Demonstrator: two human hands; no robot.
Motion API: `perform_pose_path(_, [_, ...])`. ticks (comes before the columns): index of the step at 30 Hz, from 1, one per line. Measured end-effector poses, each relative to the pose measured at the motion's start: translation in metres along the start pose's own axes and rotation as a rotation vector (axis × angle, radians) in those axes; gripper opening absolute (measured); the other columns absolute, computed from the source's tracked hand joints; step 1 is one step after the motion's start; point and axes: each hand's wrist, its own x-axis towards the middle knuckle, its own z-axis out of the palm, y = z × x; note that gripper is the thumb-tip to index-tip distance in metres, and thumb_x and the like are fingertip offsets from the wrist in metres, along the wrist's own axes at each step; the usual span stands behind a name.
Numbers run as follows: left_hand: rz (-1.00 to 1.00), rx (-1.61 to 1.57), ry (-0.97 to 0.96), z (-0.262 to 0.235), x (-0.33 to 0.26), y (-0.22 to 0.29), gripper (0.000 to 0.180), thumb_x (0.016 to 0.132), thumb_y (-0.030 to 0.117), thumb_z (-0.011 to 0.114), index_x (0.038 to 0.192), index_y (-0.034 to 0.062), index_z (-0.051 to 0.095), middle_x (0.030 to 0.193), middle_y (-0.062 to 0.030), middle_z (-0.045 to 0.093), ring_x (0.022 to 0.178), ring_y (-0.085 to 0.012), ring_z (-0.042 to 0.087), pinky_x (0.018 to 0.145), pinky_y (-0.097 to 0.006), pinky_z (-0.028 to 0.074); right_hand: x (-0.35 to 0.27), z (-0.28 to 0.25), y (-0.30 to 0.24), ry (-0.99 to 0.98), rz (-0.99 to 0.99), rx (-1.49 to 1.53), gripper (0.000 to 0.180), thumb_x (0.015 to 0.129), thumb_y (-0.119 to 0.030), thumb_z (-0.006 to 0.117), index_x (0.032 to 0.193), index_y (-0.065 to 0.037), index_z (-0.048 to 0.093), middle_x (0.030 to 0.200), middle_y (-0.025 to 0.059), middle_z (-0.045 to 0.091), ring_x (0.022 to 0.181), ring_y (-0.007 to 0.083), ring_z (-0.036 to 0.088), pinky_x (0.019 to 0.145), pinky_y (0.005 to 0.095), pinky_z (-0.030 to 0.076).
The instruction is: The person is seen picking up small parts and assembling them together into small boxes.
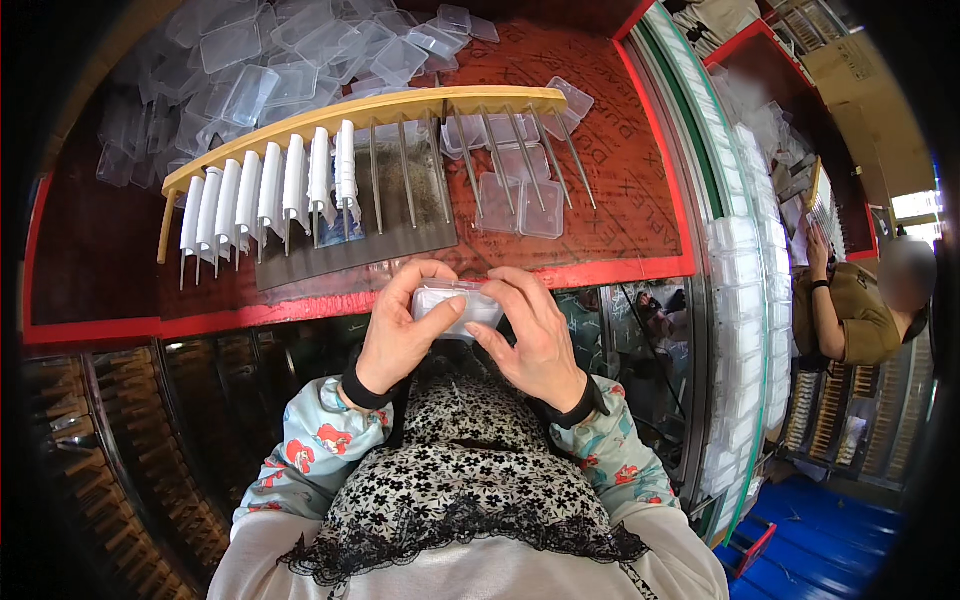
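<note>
Close to my body, at the table's red front edge, a small clear plastic box [459, 299] with something white inside is held between both hands. My left hand [405, 325] grips its left side, thumb lying across the front. On the right side my right hand [529, 335] has its fingers along the top edge and its thumb low on the front. Just beyond stands a wooden rack [400, 103] with metal rods pointing toward me. White rolled pieces [270, 188] sit on the left rods, while the right rods [500, 165] are bare.
Clear plastic boxes [300, 55] are heaped at the far left of the red table [610, 200]. Several more [541, 208] lie under the bare rods. Stacked clear boxes [737, 340] line a rail at the right. Beyond it, a person [865, 315] works at another table.
</note>
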Motion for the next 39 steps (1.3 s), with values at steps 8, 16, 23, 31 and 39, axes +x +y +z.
perform_pose_path(8, [-0.038,0.042,-0.147,-0.010,-0.010,0.006,0.023,0.080,0.012,0.071,0.096,0.0030,0.057,0.089,0.0005,0.058,0.082,-0.0063,0.054,0.070,-0.023,0.045,0.001,-0.007,-0.003,-0.136,0.310,0.279,0.042,0.074,-0.008,0.073,0.110,-0.003,0.053,0.096,0.0108,0.055,0.087,0.0241,0.055,0.074,0.0330,0.045])
perform_pose_path(16, [-0.418,-0.552,-0.435,0.003,0.007,0.004,0.048,0.088,0.029,0.063,0.124,0.0040,0.045,0.116,-0.0110,0.054,0.107,-0.0228,0.057,0.084,-0.036,0.053,-0.016,-0.018,0.006,0.047,0.219,0.285,0.031,0.077,-0.017,0.068,0.103,-0.003,0.059,0.091,0.0127,0.055,0.086,0.0306,0.053,0.077,0.0375,0.044])
perform_pose_path(23, [-0.093,-0.215,-0.522,0.074,0.008,-0.023,0.061,0.091,0.028,0.057,0.138,-0.0027,0.033,0.142,-0.0145,0.037,0.128,-0.0247,0.040,0.104,-0.041,0.035,-0.055,-0.037,-0.001,0.034,0.525,-0.252,0.075,0.063,-0.039,0.078,0.117,0.000,0.044,0.112,0.0218,0.047,0.101,0.0390,0.046,0.088,0.0443,0.041])
perform_pose_path(31, [-0.306,-0.256,-0.595,0.089,0.013,-0.019,0.034,0.091,0.015,0.056,0.121,-0.0003,0.049,0.132,-0.0174,0.047,0.112,-0.0278,0.055,0.089,-0.040,0.050,-0.046,-0.219,0.151,0.569,0.546,-0.611,0.070,0.058,-0.027,0.075,0.117,-0.005,0.045,0.111,0.0198,0.048,0.101,0.0380,0.047,0.086,0.0472,0.041])
perform_pose_path(39, [-0.302,-0.240,-0.357,0.052,-0.001,-0.019,0.021,0.091,0.011,0.057,0.110,0.0011,0.056,0.117,-0.0145,0.057,0.103,-0.0239,0.060,0.085,-0.036,0.051,-0.025,-0.272,0.248,0.332,0.867,-0.687,0.083,0.058,-0.027,0.078,0.129,-0.009,0.039,0.124,0.0196,0.044,0.114,0.0381,0.047,0.094,0.0513,0.038])
